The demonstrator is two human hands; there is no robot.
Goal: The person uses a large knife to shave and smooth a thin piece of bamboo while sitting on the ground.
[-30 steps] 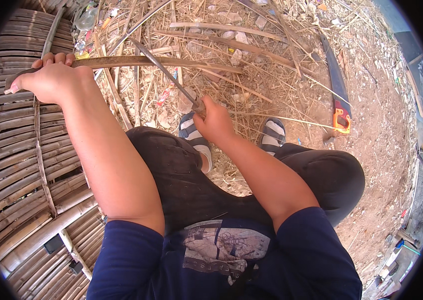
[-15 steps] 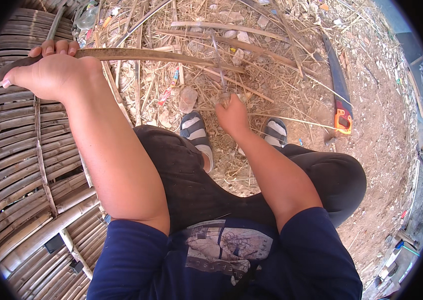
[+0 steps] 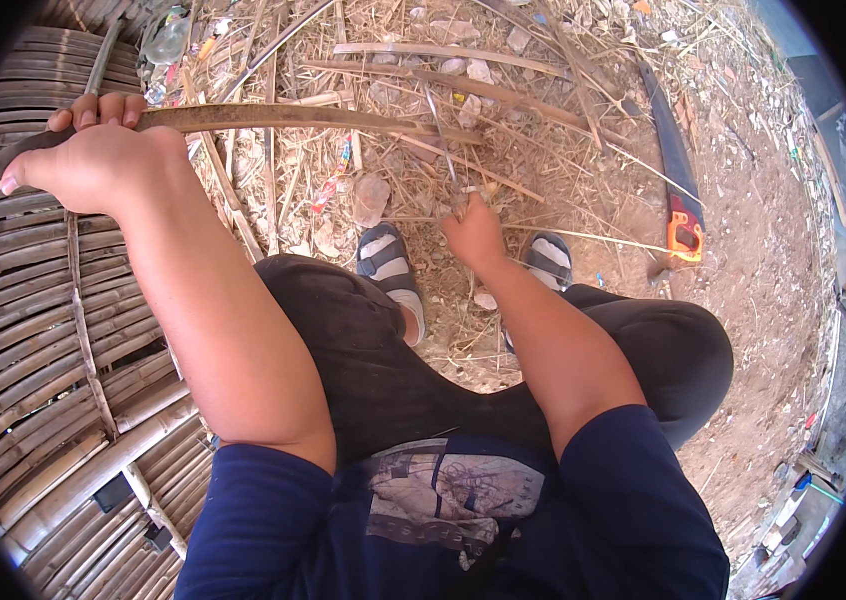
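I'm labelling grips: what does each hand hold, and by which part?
Left hand: bamboo strip, by its left end. Right hand: bladed tool, by its handle.

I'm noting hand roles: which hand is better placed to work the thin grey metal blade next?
Likely the right hand: it holds the blade near the right end of the curved brown bamboo strip, whose other end the left hand grips.

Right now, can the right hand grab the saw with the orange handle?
Probably not straight away: the right hand is already holding a narrow blade. If it were free, the way looks fairly open: the saw lies on the ground to the right, its orange handle showing.
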